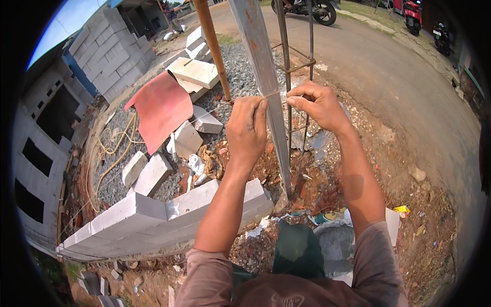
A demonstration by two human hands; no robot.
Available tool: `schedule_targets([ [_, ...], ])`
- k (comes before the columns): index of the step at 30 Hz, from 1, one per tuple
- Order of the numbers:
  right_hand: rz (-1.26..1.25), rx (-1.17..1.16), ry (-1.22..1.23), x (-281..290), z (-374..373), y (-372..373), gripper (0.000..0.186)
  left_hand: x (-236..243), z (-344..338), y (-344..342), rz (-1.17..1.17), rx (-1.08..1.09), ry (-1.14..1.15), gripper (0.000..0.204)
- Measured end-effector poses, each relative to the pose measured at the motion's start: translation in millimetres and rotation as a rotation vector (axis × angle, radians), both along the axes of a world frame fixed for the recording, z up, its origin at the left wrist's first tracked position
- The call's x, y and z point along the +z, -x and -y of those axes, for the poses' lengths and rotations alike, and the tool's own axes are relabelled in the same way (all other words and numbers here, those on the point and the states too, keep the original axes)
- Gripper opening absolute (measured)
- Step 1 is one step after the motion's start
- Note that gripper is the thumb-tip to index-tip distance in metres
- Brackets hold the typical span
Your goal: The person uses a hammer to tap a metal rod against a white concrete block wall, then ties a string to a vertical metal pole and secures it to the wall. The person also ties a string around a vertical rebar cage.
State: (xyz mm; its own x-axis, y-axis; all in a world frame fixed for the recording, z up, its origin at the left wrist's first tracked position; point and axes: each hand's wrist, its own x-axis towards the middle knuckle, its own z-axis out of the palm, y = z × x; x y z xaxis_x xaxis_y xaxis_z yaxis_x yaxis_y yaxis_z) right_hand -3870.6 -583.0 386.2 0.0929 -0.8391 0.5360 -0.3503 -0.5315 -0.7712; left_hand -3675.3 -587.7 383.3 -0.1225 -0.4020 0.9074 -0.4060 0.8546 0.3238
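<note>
A grey metal post (273, 115) stands upright in front of me. A thin string (272, 94) crosses its face at the height of my hands. At the left edge of the post, my left hand (247, 128) is closed in a pinch on the string, and a taut length runs off from it to the lower left. On the other side, my right hand (318, 105) pinches the string's short end between thumb and fingertips. Just behind the post rises a rebar column frame (287, 66) with square ties. The string's far end is too fine to follow.
A low wall of light blocks (153, 217) runs left from the post's foot. Loose blocks (158, 174), a red sheet (162, 110) and a yellow hose (118, 166) lie on gravel. A bamboo pole (212, 48) stands left; a mortar bucket (335, 245) sits by my legs.
</note>
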Motion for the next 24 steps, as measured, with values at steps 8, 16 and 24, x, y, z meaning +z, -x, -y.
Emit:
schedule_targets([
  [8,0.019,0.031,-0.029,4,-5,-2,0.022,-4,2,4,-0.035,0.024,0.006,0.007],
  [16,0.124,-0.028,0.127,3,-6,-8,0.018,8,-4,9,0.046,0.076,0.14,0.007],
  [24,0.178,-0.092,0.072,-6,5,2,0.019,18,-1,3,0.11,0.096,0.13,0.008],
])
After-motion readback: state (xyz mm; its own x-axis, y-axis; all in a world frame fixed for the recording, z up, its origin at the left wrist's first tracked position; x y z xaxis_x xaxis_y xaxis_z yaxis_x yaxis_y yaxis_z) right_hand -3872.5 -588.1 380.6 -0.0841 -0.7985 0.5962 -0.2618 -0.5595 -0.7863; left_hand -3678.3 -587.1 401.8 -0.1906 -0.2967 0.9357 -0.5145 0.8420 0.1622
